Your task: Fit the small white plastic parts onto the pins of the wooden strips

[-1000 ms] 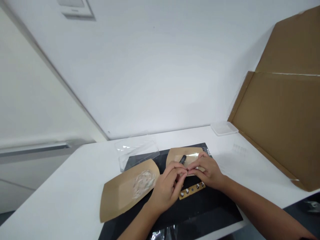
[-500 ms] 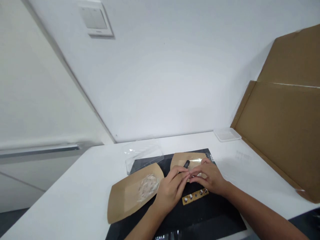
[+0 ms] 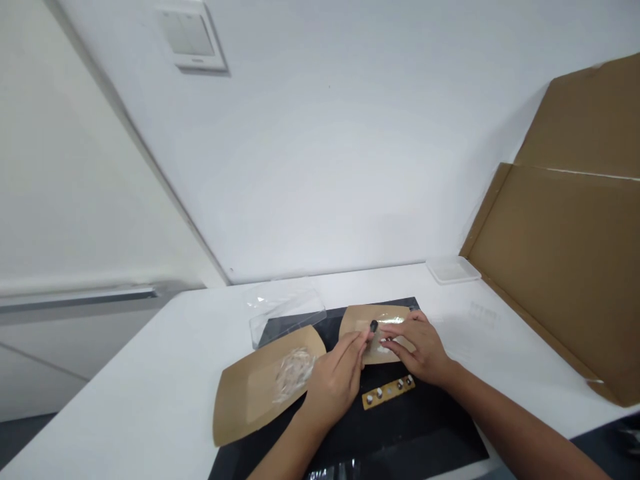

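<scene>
My left hand (image 3: 334,377) is closed, fingers pressed together around a small black rod-like thing (image 3: 374,325) whose dark end sticks up past the fingertips. Just to its right, my right hand (image 3: 423,348) is pinched at thumb and forefinger, with a tiny pale and dark piece at the tips, too small to name. Both hands are over the near part of a brown paper tray (image 3: 353,319) with clear plastic in it. In front of them, a yellow-brown strip (image 3: 389,392) lies on the black mat (image 3: 400,437), bearing several small white-and-dark pieces in a row.
Left of my hands, a second brown paper tray (image 3: 240,403) contains a heap of clear plastic bits (image 3: 295,373). Behind it lies a clear plastic box or lid (image 3: 287,313). A shallow translucent tray (image 3: 453,270) sits near the wall. Opened cardboard (image 3: 555,260) stands at the right.
My hands have drawn slightly apart: the right fingertips have moved away from the left ones. The black thing now stands more upright in my left hand. The view has shifted slightly.
</scene>
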Demonstrator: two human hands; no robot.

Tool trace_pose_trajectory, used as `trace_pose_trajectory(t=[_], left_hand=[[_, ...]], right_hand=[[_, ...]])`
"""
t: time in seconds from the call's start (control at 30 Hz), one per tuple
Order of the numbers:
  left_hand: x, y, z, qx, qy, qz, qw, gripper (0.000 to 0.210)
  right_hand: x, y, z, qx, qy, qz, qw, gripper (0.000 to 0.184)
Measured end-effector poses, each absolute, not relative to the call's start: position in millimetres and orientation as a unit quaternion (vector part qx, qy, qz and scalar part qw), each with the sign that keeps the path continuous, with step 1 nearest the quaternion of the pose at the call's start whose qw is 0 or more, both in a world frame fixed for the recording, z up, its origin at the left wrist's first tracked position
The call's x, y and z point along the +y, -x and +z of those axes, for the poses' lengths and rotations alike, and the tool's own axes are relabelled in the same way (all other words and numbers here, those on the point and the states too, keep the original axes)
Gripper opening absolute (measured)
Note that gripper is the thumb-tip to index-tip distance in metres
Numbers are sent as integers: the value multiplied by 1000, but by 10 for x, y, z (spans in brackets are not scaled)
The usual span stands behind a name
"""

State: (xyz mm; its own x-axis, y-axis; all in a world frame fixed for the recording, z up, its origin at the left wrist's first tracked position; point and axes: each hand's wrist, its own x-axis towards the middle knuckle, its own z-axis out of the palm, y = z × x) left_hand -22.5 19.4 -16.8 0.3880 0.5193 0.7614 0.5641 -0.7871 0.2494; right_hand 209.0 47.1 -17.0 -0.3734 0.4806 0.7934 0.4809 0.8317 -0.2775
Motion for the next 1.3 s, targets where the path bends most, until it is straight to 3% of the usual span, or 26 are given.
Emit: trace_pose_trajectory(t=[0.3, 0.47, 0.63, 0.77, 0.97, 1.3], left_hand=[[157, 183, -156, -319, 854, -406, 71, 37], [137, 171, -112, -323, 849, -418, 31, 25], [29, 169, 7, -263, 836, -476, -80, 35], [-92, 187, -39, -165, 866, -472, -8, 44], [-171, 269, -39, -77, 895, -434, 63, 22], [160, 185, -187, -340, 841, -418, 42, 65]], right_hand=[[505, -2105, -161, -842, 270, 8, 467, 16], [494, -2128, -166, -844, 280, 9, 457, 18], [476, -2129, -148, -855, 260, 2, 449, 20], [490, -2130, -152, -852, 258, 1, 454, 17], [511, -2134, -135, -852, 264, -15, 453, 17], [498, -2144, -192, -849, 299, 29, 434, 18]])
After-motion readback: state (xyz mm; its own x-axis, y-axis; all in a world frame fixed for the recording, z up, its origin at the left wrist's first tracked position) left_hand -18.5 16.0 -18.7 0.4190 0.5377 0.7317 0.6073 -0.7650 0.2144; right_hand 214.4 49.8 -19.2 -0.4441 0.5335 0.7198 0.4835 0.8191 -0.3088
